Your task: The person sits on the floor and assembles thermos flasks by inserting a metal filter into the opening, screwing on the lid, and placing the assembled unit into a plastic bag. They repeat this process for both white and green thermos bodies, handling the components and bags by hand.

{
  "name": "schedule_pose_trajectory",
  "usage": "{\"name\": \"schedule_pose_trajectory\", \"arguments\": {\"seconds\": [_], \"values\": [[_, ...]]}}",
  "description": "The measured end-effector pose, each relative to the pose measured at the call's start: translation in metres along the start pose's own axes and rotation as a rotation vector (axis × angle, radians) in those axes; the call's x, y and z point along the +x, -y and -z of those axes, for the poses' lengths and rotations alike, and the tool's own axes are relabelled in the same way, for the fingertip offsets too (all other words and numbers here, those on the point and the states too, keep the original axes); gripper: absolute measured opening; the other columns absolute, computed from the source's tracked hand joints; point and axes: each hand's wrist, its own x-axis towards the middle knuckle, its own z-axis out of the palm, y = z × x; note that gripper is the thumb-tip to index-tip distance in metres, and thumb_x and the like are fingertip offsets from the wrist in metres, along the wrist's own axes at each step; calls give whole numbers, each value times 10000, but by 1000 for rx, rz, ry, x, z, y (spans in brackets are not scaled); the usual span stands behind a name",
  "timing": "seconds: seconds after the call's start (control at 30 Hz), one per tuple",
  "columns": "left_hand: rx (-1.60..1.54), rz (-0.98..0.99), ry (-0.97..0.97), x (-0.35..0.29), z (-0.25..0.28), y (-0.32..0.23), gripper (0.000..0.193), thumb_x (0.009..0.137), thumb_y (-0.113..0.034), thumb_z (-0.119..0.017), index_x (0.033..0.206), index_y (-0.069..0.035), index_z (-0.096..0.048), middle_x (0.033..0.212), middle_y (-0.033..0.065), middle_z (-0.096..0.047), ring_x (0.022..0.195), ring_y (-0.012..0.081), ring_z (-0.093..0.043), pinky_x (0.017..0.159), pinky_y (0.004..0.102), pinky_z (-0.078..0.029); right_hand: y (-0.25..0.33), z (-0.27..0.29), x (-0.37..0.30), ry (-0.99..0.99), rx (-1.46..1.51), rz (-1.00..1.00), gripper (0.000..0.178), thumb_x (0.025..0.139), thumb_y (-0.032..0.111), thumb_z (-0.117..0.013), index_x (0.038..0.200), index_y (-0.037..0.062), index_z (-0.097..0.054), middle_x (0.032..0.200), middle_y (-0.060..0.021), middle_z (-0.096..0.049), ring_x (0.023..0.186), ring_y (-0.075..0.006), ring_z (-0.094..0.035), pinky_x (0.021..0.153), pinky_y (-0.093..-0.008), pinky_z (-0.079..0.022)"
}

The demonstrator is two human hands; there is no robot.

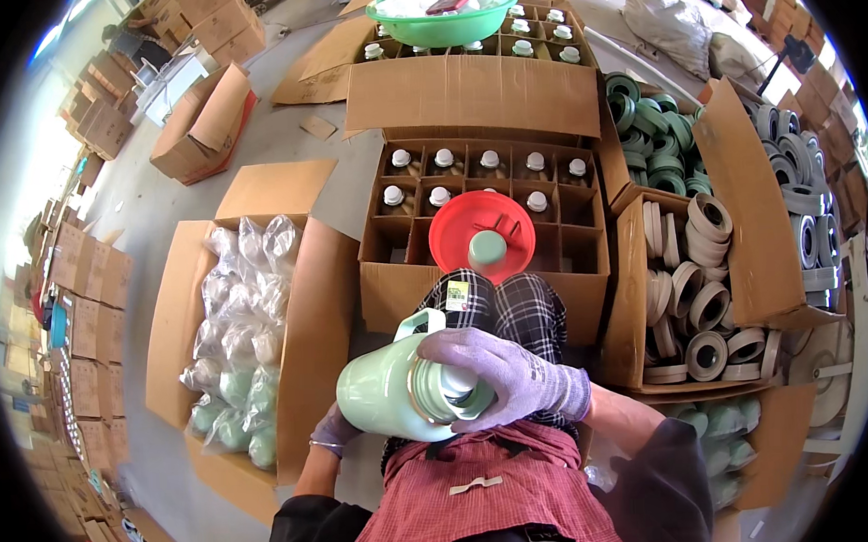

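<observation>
A pale green thermos jug point(376, 395) with a loop handle lies tilted over my lap, its open end toward the right. My left hand point(336, 430) supports it from beneath at the base; most of those fingers are hidden behind the jug. Around the collar at the mouth, my right hand point(506, 370) is closed, in a grey-purple glove. A whitish neck point(458, 379) shows inside the collar. Just beyond my knees, a red bowl point(447, 236) holds a green round cap point(487, 249) and some thin dark pieces.
Under the bowl stands a divided carton point(387, 292) with white-capped bottles. Bagged green and clear pieces fill a carton point(312, 363) at left. Cartons at right hold beige rings point(706, 356) and green rings point(645, 116). A green basin point(443, 28) sits on another bottle carton.
</observation>
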Motion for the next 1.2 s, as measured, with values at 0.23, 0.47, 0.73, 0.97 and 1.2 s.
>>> {"name": "schedule_pose_trajectory", "arguments": {"seconds": [0.23,0.47,0.73,0.97,1.2], "values": [[-111,27,-53,15,-13,4,544,903,-214,-652,1380,-47,-451,1267,159,-565,1131,268,-577,946,419,-484,11,-11,22,-309,-55,-223,862,629,282,-900,1328,15,-472,1182,-139,-580,1087,-302,-593,961,-384,-470],[-379,59,-209,14,-48,10,510,911,-299,-626,1333,-42,-500,1157,174,-615,1026,277,-623,873,423,-508,22,-15,29,-474,-220,-303,810,642,287,-893,1309,12,-524,1205,-157,-583,1106,-313,-595,951,-388,-483],[-18,6,-21,66,14,-94,511,920,-397,-597,1280,-36,-557,1031,192,-672,905,287,-675,790,427,-535,5,-26,-33,-597,68,-142,911,693,259,-868,1400,-35,-375,1354,-229,-464,1223,-359,-503,1034,-434,-411],[1053,-353,338,148,-31,-204,499,916,-514,-567,945,-23,-654,702,185,-659,682,337,-677,656,454,-524,11,-35,-132,-106,-569,-529,514,752,219,-750,1177,8,-554,1203,-206,-557,1087,-365,-571,923,-467,-461],[1235,-482,377,161,-108,-166,641,894,-635,-526,679,-45,-657,587,141,-645,566,288,-670,541,418,-520,-6,110,-195,-559,-843,-879,219,842,156,-674,1003,10,-650,1016,-196,-644,1004,-376,-605,899,-424,-490]]}}
